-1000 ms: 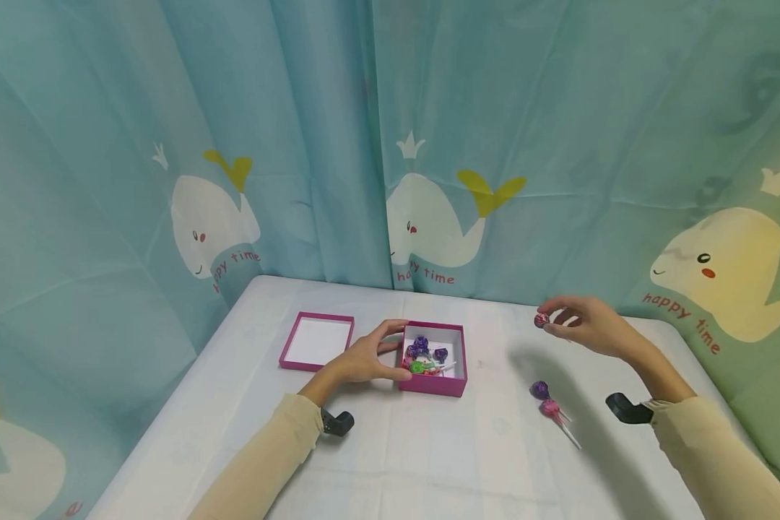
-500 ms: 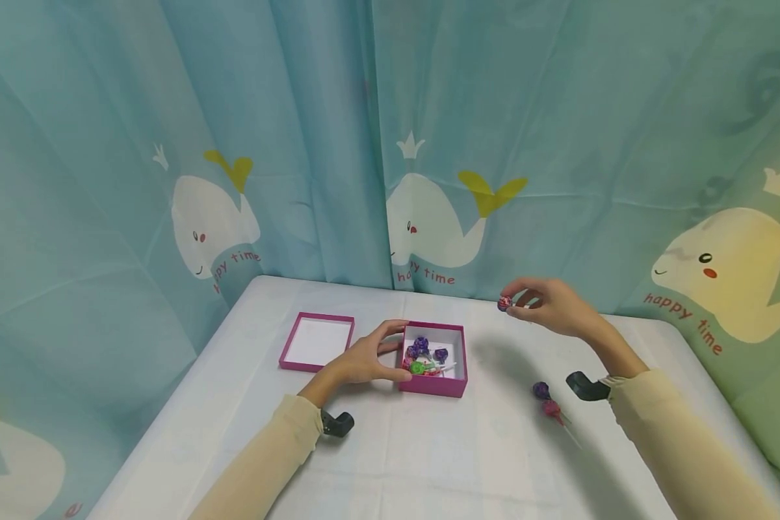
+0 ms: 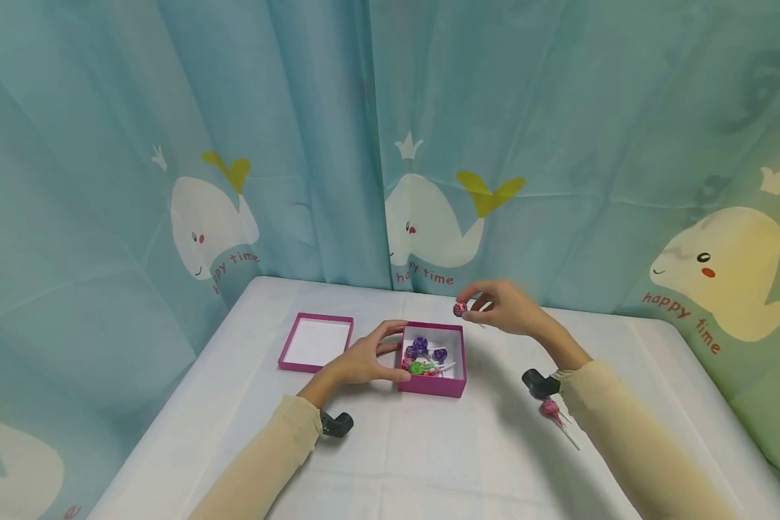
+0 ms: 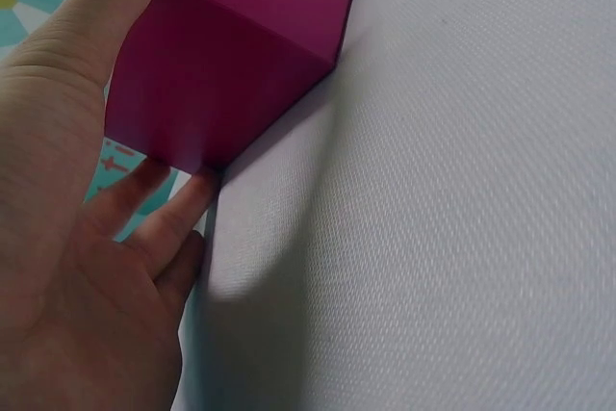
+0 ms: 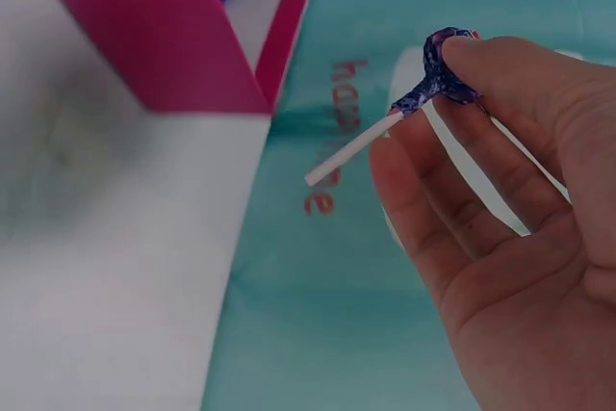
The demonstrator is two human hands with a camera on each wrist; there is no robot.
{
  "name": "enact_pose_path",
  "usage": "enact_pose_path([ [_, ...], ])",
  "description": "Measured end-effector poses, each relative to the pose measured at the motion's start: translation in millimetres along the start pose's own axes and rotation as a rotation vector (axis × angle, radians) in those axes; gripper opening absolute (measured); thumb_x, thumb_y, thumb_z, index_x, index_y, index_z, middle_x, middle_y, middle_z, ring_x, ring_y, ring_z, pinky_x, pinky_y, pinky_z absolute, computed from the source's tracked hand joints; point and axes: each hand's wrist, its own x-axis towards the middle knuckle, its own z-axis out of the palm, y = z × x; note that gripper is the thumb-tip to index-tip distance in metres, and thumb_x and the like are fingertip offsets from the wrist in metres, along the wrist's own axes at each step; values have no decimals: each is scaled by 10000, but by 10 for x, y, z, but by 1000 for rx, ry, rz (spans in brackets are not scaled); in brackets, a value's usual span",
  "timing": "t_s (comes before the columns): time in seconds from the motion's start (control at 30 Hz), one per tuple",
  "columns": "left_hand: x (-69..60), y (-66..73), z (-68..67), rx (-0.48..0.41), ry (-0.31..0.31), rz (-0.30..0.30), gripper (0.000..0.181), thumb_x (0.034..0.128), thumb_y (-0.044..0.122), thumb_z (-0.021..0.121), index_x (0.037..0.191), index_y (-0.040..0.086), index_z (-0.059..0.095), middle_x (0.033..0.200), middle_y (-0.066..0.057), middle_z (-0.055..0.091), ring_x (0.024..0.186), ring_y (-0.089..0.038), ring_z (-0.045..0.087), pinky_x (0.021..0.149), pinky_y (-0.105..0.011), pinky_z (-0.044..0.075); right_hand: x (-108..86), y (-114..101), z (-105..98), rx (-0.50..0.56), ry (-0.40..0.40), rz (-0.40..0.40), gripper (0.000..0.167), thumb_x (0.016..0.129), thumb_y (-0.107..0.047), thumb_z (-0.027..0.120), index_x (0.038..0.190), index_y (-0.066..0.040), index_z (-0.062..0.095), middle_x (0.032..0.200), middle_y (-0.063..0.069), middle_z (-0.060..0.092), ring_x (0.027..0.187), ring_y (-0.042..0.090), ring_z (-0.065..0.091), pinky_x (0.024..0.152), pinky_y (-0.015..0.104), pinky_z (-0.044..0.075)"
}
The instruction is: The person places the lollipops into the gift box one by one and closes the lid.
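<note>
A magenta box [image 3: 432, 388] with white inside holds several wrapped lollipops, purple ones [image 3: 420, 345] and a green one [image 3: 417, 367] among them. My left hand [image 3: 359, 359] grips the box by its left side, thumb at the near corner; the left wrist view shows fingers against the box wall [image 4: 212, 74]. Above and just right of the box's far right corner, my right hand [image 3: 507, 308] pinches a lollipop [image 3: 459, 309] by its head between thumb and finger. Seen in the right wrist view, that lollipop [image 5: 441, 69] has a dark purple wrapper and its white stick points away from the palm.
The shallow magenta lid [image 3: 283, 365], white inside, lies left of the box. On the white table [image 3: 390, 448], a pink lollipop [image 3: 549, 408] lies at the right, partly behind the black wrist device [image 3: 538, 383] and sleeve. A teal curtain with whales stands behind the table.
My right hand has moved left with the pinched lollipop, from the table's far right to close beside the box. My left hand has stayed on the box.
</note>
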Motion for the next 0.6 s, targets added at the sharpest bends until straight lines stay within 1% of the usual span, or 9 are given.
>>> enact_pose_path([
  [0.23,14,0,2,-13,-3,10,976,807,339,901,1577,348,303,1646,15,325,1448,-291,443,1192,-501,338,156,-69,229,37,-42,-30,220,912,-70,773,1128,-85,736,1059,61,751,899,191,732,806,375,624],
  [0.43,21,-19,-3,-16,-8,17,958,810,329,900,1563,371,309,1653,-18,318,1445,-296,447,1187,-503,345,229,-102,413,86,-96,-19,210,916,-81,773,1121,-88,728,1103,55,727,945,239,721,815,385,622],
  [0.6,15,-18,-3,-20,-13,19,948,810,331,899,1555,381,315,1649,-2,323,1444,-288,448,1185,-503,349,253,-84,555,68,-118,-4,198,915,-68,767,1106,-106,730,1096,38,719,926,198,709,821,369,608],
])
